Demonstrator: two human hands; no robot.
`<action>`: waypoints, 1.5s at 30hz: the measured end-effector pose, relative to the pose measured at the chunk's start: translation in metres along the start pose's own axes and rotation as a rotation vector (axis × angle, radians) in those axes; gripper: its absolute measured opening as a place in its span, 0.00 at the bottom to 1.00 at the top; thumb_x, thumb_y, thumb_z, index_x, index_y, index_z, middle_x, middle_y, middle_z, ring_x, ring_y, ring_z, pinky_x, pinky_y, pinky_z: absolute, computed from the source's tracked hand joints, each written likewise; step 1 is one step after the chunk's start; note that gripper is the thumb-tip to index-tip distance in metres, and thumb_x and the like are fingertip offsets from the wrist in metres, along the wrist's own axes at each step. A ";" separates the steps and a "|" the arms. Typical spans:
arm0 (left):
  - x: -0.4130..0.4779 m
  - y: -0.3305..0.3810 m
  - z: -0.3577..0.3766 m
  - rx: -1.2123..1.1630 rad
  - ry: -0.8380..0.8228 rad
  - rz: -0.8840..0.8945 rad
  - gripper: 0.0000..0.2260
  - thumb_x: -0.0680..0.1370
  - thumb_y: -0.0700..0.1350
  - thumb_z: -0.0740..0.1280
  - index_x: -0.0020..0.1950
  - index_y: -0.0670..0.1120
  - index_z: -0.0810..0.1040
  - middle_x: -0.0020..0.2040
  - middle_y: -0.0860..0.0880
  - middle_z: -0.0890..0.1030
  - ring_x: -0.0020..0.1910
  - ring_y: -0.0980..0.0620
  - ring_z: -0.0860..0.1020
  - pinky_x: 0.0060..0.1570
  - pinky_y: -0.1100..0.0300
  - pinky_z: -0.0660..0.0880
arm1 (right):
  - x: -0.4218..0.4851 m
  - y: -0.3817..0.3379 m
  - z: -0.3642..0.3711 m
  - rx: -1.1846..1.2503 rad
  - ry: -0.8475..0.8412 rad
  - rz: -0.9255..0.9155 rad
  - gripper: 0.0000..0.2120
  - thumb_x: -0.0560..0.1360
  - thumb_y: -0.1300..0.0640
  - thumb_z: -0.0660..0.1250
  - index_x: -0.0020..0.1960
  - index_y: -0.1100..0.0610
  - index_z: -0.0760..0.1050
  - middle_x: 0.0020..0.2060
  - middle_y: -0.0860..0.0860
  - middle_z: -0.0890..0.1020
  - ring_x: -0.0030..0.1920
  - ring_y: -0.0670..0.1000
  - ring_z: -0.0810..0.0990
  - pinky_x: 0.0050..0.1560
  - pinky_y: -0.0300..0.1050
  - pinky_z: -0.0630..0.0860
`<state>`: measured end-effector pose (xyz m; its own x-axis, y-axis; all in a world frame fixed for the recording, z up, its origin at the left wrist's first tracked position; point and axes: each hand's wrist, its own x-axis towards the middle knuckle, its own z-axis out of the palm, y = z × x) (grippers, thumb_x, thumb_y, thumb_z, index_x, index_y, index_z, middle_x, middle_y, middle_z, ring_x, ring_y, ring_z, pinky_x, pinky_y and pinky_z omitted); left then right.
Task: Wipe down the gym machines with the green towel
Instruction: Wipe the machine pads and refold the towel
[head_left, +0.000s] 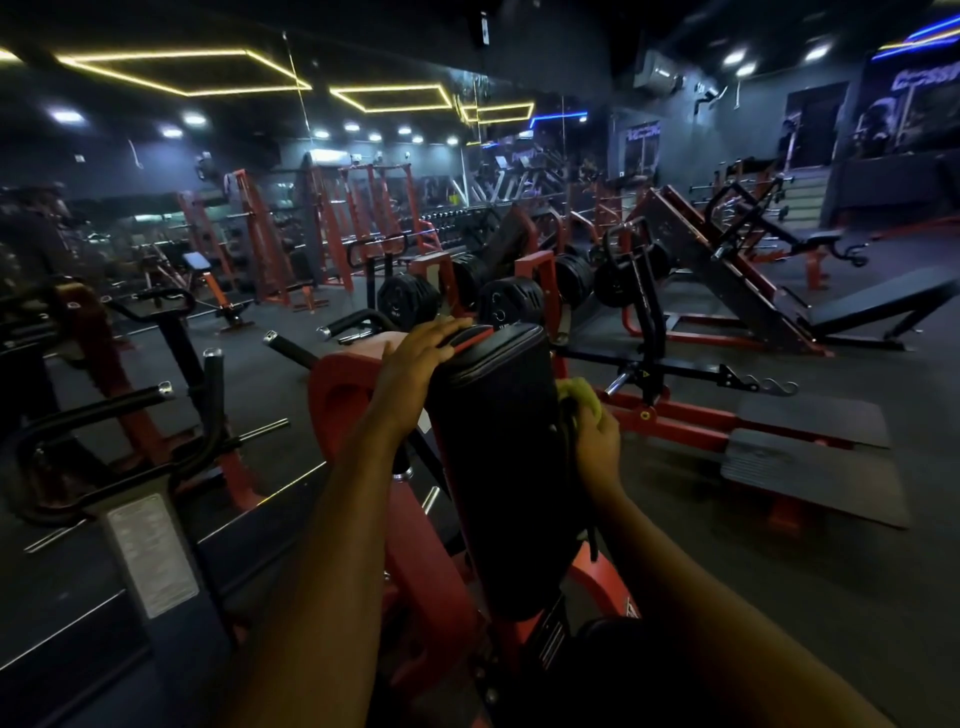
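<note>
Dim gym floor with dark matting, lit by yellow hexagon strip lights on a black ceiling and rows of red racks along the far wall.

At far left stands a black machine with curved padded handles, and a pale label plate is fixed to its upright post.

Further in, near the middle distance, black weight plates hang on red posts.

Straight ahead of me is a red machine frame carrying a tall black padded cushion that tilts away from me. My left hand lies on the cushion's top left corner, fingers stretched out fairly straight and draped over the edge, holding nothing.

On the cushion's right side, about a third of the way down, my right hand grips the green towel. The towel is bunched up and pressed against the cushion's side edge. Only a small yellow-green lump shows above my knuckles; my fingertips are hidden behind it.

To the right of that, low on the floor, two dark ribbed foot platforms sit on a red base. Beyond them slants a large sled machine loaded with plates, and at the far right a short flight of steps rises to a raised area.
</note>
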<state>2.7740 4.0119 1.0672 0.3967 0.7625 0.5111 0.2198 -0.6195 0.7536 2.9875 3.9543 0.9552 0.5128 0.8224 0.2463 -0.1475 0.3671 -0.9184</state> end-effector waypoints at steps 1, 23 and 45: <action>-0.001 0.000 0.001 0.001 0.003 0.005 0.18 0.75 0.58 0.58 0.61 0.71 0.78 0.70 0.61 0.74 0.73 0.60 0.67 0.77 0.39 0.50 | -0.006 0.012 -0.009 -0.031 0.000 0.020 0.15 0.85 0.54 0.60 0.52 0.61 0.82 0.46 0.55 0.85 0.47 0.48 0.84 0.48 0.42 0.79; 0.024 -0.001 -0.066 0.159 -0.301 -0.067 0.16 0.86 0.44 0.57 0.72 0.54 0.75 0.64 0.48 0.77 0.63 0.51 0.74 0.61 0.59 0.71 | 0.003 -0.165 0.125 -1.229 -0.063 -0.157 0.18 0.81 0.45 0.56 0.57 0.57 0.77 0.56 0.60 0.80 0.55 0.63 0.79 0.55 0.54 0.73; 0.033 -0.027 -0.067 0.399 -0.446 0.073 0.20 0.86 0.57 0.44 0.78 0.66 0.59 0.80 0.53 0.62 0.79 0.46 0.58 0.72 0.37 0.42 | -0.043 -0.147 0.153 -1.435 -0.015 -0.115 0.16 0.82 0.48 0.54 0.55 0.49 0.80 0.55 0.56 0.82 0.53 0.59 0.81 0.54 0.55 0.79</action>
<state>2.7212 4.0663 1.0919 0.7401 0.6168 0.2678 0.4612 -0.7554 0.4654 2.8581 3.9315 1.1265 0.4530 0.8265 0.3341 0.8611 -0.3085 -0.4042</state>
